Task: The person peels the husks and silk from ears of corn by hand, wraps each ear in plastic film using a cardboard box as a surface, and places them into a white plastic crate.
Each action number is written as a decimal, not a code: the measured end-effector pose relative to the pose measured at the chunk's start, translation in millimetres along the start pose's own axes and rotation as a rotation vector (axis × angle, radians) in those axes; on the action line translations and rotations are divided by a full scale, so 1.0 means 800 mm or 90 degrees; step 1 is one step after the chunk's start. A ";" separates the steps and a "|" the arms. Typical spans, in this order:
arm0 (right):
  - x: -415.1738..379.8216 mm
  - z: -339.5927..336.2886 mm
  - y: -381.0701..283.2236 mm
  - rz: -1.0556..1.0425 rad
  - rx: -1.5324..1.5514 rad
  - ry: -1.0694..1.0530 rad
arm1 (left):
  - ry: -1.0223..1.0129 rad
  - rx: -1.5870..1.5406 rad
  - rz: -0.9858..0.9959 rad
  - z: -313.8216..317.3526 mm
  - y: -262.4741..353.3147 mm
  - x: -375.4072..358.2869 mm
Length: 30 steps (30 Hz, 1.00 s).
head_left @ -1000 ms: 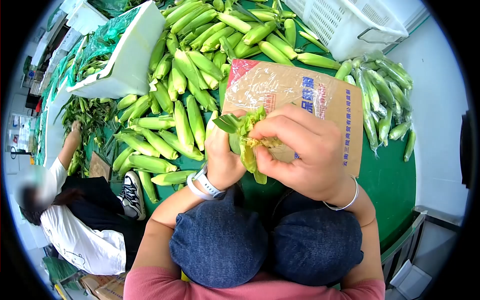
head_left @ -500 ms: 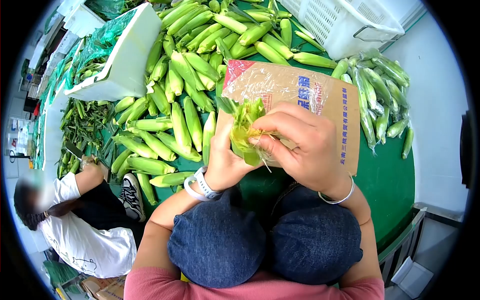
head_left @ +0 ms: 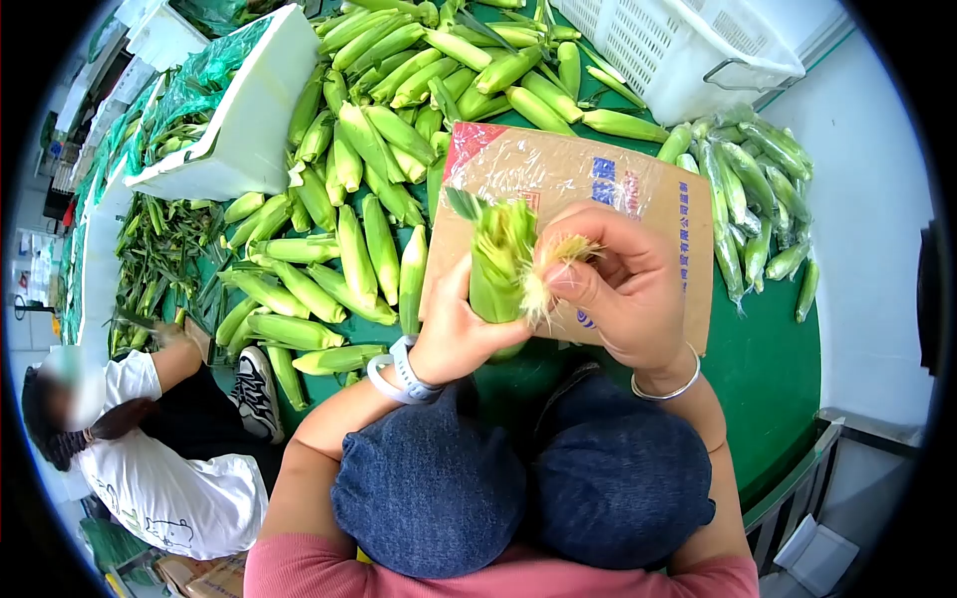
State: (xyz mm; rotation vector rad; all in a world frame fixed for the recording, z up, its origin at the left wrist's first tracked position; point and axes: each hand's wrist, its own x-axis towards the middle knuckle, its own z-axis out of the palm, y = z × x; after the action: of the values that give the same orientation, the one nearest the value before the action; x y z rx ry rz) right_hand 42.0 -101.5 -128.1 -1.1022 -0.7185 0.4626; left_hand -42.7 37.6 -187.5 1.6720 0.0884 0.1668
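Note:
An ear of corn (head_left: 495, 284) in its green husk stands with its tip up above my lap, my left hand (head_left: 454, 324) wrapped round its lower part. Beside that tip, the fingers of my right hand (head_left: 618, 284) pinch a tuft of pale corn silk (head_left: 558, 271). Behind both hands lies a flattened brown cardboard box (head_left: 528, 164) with blue and red print and clear tape. The lower end of the ear is mostly hidden by my left hand.
Unwrapped ears of corn (head_left: 364, 249) are heaped on the green surface (head_left: 768, 399). Bagged corn (head_left: 753, 184) lies right, below a white crate (head_left: 688, 60). A white foam box (head_left: 239, 120) stands left. A person in a white shirt (head_left: 179, 488) sits near a leaf pile (head_left: 164, 249).
My right hand has moved slightly right, away from the tip of the ear, with a tuft of silk between its fingers. The ear now stands more upright in my left hand.

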 end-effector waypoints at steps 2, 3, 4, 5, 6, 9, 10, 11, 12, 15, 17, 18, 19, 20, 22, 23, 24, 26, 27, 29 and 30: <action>0.001 -0.003 0.002 -0.009 -0.053 0.017 | 0.013 -0.017 0.010 -0.001 -0.003 0.000; 0.002 -0.005 0.002 -0.018 -0.105 0.035 | 0.025 -0.033 0.019 -0.002 -0.004 0.001; 0.003 -0.009 0.000 -0.020 -0.106 0.035 | 0.024 -0.031 0.021 -0.002 -0.005 0.002; 0.005 -0.013 -0.004 -0.096 -0.260 0.013 | 0.043 -0.028 0.031 -0.002 -0.005 0.001; 0.006 -0.014 -0.008 -0.169 -0.413 -0.010 | 0.062 -0.025 0.038 -0.001 -0.006 0.000; 0.005 0.002 -0.027 -0.144 -0.556 -0.022 | 0.053 0.104 0.057 -0.009 -0.015 0.000; 0.005 0.004 -0.027 -0.145 -0.556 -0.020 | 0.088 0.125 0.063 -0.006 -0.009 -0.002; 0.004 0.005 -0.025 -0.158 -0.547 -0.028 | 0.088 0.126 0.064 -0.006 -0.006 -0.002; 0.003 0.006 -0.024 -0.172 -0.538 -0.037 | 0.110 0.179 0.114 -0.007 -0.004 -0.001; 0.003 0.008 -0.018 -0.214 -0.534 -0.048 | 0.138 0.260 0.190 -0.011 -0.010 0.000; 0.004 0.012 -0.020 -0.210 -0.532 -0.059 | 0.156 0.145 0.091 -0.007 -0.011 -0.003; 0.004 0.013 -0.021 -0.208 -0.534 -0.071 | 0.155 0.147 0.090 -0.006 -0.010 -0.004; 0.005 0.014 -0.020 -0.207 -0.534 -0.071 | 0.176 0.104 0.051 -0.004 -0.010 -0.005; 0.006 0.014 -0.020 -0.201 -0.530 -0.082 | 0.196 0.061 0.011 -0.003 -0.009 -0.005; 0.007 0.013 -0.019 -0.195 -0.527 -0.091 | 0.190 0.114 0.070 -0.006 -0.010 -0.003; 0.007 0.012 -0.017 -0.171 -0.502 -0.092 | 0.185 0.166 0.129 -0.007 -0.010 -0.002; 0.007 0.011 -0.015 -0.146 -0.477 -0.092 | 0.184 0.166 0.129 -0.006 -0.009 -0.003; 0.010 0.007 -0.005 -0.165 -0.429 -0.084 | 0.201 0.050 -0.003 -0.003 -0.009 -0.006; 0.010 0.006 -0.001 -0.184 -0.381 -0.077 | 0.201 0.050 -0.003 -0.003 -0.008 -0.006; 0.009 0.007 0.001 -0.171 -0.378 -0.061 | 0.148 0.067 -0.007 -0.003 -0.006 -0.004; 0.008 0.007 0.001 -0.159 -0.373 -0.044 | 0.148 0.066 -0.007 -0.003 -0.005 -0.004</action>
State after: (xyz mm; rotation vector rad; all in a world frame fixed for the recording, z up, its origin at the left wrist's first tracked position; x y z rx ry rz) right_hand 42.5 -93.2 -125.8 -1.5207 -1.0767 0.0701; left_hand -45.7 39.7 -191.7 1.7504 0.2846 0.3535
